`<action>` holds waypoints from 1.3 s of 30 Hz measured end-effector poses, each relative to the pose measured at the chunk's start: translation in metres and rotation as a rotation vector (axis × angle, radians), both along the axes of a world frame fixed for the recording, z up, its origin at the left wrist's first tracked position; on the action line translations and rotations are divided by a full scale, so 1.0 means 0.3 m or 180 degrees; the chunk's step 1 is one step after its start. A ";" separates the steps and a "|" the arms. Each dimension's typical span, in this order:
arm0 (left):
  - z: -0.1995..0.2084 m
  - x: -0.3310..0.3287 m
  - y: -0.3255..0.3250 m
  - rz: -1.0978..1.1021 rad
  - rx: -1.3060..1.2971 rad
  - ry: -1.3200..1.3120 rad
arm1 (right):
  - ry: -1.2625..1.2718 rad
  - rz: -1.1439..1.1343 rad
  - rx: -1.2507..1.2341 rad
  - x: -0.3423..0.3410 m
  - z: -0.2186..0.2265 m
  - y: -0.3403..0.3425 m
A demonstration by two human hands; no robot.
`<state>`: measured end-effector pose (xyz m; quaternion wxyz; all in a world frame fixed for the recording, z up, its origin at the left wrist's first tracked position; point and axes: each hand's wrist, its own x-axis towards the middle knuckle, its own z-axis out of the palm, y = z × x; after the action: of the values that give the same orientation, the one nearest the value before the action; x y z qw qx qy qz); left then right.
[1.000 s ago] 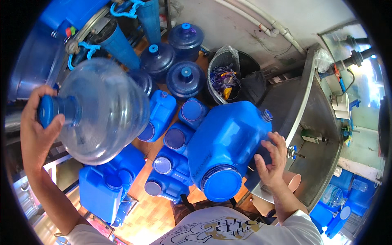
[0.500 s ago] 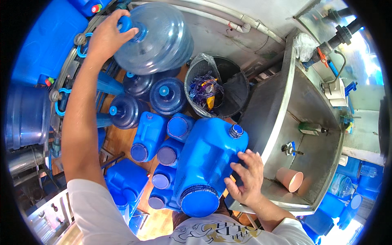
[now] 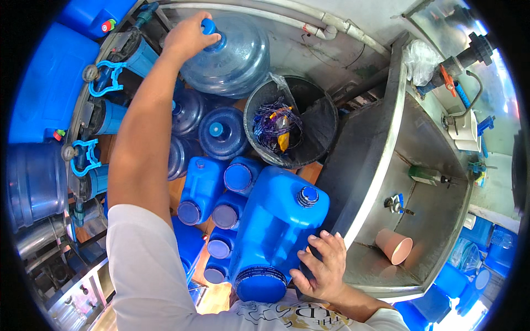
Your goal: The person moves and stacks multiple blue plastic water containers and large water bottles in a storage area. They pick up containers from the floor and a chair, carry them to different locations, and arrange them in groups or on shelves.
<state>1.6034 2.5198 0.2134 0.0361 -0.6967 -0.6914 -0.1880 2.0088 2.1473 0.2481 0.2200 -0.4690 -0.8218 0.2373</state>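
Note:
At the far side, my left hand (image 3: 190,36) is closed around the capped neck of a large clear round water bottle (image 3: 234,60). The bottle stands almost upright by the wall, beyond two darker-looking round water bottles with light-blue caps, one a blue bottle (image 3: 223,135). My right hand (image 3: 323,265) has its fingers spread beside a big blue square jug (image 3: 281,204) that has a small cap and a wide lid. Those fingers are at the jug's right side; whether they touch it I cannot tell.
Several smaller blue jugs (image 3: 197,190) stand left of the big one. A black bin (image 3: 317,121) with tangled purple straps sits against the wall. On the right is a metal sink (image 3: 408,127) holding a pink cup (image 3: 395,245). Blue filter housings (image 3: 141,58) line the left.
My left hand and the clear bottle have come lower and to the right in the view, and the bottle looks more upright. The right hand stays spread, slightly lower beside the big jug.

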 end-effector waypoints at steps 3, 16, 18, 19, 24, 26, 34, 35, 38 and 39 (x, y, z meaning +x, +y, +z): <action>0.061 -0.048 0.002 -0.0014 -0.0386 -0.0078 | -0.0015 0.0012 -0.0028 -0.004 -0.001 0.002; 0.009 -0.391 -0.037 0.0307 -0.0330 0.0151 | -0.0232 0.0086 -0.0067 -0.011 -0.004 0.003; -0.035 -0.408 -0.082 0.0436 -0.0097 0.0440 | -0.0255 0.0109 -0.0044 -0.011 -0.005 0.002; -0.044 -0.410 -0.102 0.0494 -0.0054 0.0531 | -0.0255 0.0123 -0.0020 -0.011 -0.008 0.003; -0.084 -0.396 -0.273 0.0572 0.0584 0.0368 | -0.0313 0.0152 0.0045 -0.014 -0.017 -0.003; -0.124 -0.421 -0.380 0.0568 0.1114 0.0222 | -0.0330 0.0130 0.0058 -0.016 -0.022 -0.007; -0.825 -0.535 -1.043 0.1664 -0.1174 -0.0415 | -0.0372 0.0061 0.0137 -0.013 -0.050 -0.028; -0.890 -0.591 -1.076 0.1820 -0.1276 -0.0287 | -0.0323 0.0039 0.0136 -0.012 -0.053 -0.031; -1.047 -0.708 -1.131 0.2097 -0.1701 -0.0133 | -0.0410 0.0004 0.0099 -0.010 -0.062 -0.041; -1.088 -0.732 -1.124 0.2103 -0.1767 -0.0092 | -0.0402 -0.0037 0.0089 -0.011 -0.065 -0.045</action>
<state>1.3839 2.1824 -0.1131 -0.1041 -0.4185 -0.9021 0.0170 2.0055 2.1338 0.2287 0.1756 -0.4847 -0.8345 0.1944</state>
